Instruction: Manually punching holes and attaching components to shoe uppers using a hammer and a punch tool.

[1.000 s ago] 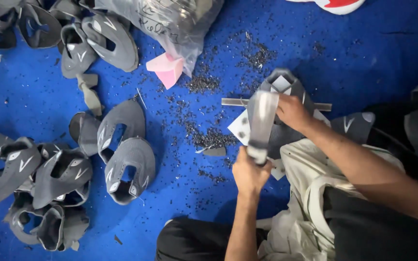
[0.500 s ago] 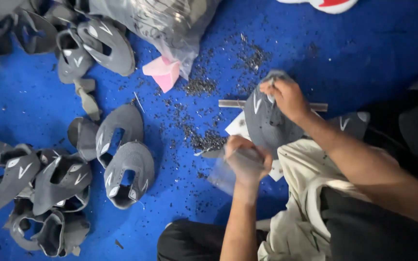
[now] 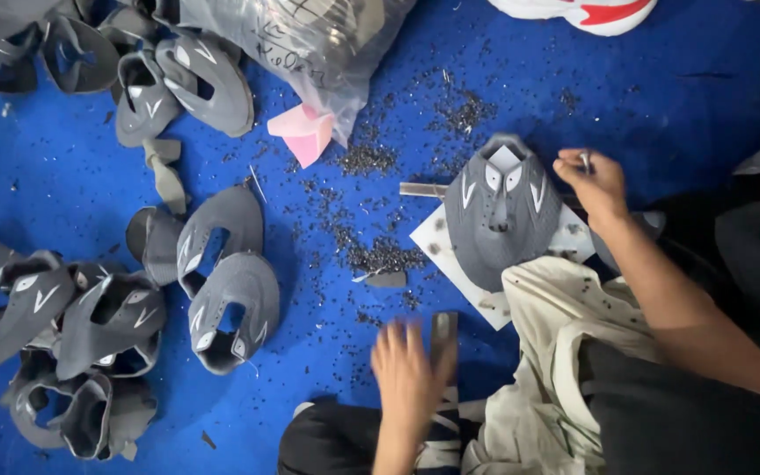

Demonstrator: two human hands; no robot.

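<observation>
Lowered from the shoe piece since half a second ago, the person's left hand (image 3: 408,374) now blurs low over the blue floor (image 3: 63,185), fingers spread and holding nothing, beside a thin grey strip (image 3: 442,339). Beyond it, the grey fabric shoe upper with white markings (image 3: 501,211) lies flat on a white square board (image 3: 450,255). Just beside it, the right hand (image 3: 593,180) pinches a small metal tool (image 3: 585,161). Further off rest scattered grey shoe uppers (image 3: 226,295) and a clear plastic bag (image 3: 310,44).

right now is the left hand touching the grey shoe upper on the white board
No, the left hand is low in the frame beside a dark flat tool, well apart from the grey shoe upper on the white board.
</observation>
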